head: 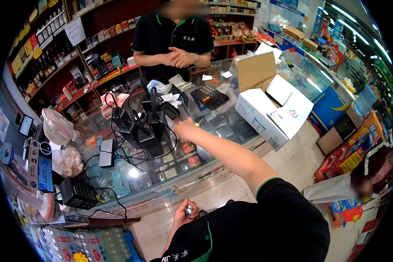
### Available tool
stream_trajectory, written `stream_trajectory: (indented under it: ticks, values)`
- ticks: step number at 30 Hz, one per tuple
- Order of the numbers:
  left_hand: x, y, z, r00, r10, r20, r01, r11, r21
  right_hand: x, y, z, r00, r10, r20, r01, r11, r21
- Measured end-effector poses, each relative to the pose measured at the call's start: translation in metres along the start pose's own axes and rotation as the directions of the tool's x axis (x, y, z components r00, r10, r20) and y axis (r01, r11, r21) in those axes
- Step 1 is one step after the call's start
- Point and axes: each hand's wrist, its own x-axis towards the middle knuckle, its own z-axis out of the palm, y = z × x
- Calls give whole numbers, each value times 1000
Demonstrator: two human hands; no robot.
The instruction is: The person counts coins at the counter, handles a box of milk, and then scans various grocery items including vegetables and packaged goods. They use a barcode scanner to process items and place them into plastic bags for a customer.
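Note:
My right hand (185, 129) reaches across a glass display counter (131, 178), its fingers curled beside several black boxy devices (150, 137) with loops and cables. Its fingertips are hidden, so whether it grips anything is unclear. Low in front of my body, my left hand (180, 211) is closed around a small shiny metallic object (190, 211). Black cables (127, 157) spread from the devices over the glass, past a grey-white box (107, 153). Behind the devices lie pink banknotes (121, 99), paler notes (180, 82) and crumpled papers (171, 99).
A black calculator (209, 97) and an open white cardboard box (265, 114) stand on the counter's right side. Across it stands a person (173, 42) with hands together. A pink fan (57, 126) and black router-like device (78, 193) are at left, bottled-water packs (85, 244) below.

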Motion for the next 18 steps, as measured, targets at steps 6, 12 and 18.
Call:
stream_trajectory:
  ticks: [6,12,18]
  values:
    - [6,1,6,1000,1,18,-1,999,34,3,0,-7,992,5,124,-1,1000,-31]
    - [11,1,0,1000,2,28,-3,999,40,15,7,-4,990,22,136,-20,1000,-17]
    - [2,0,3,996,29,-79,-25,999,40,16,9,-3,978,-3,208,-13,997,76]
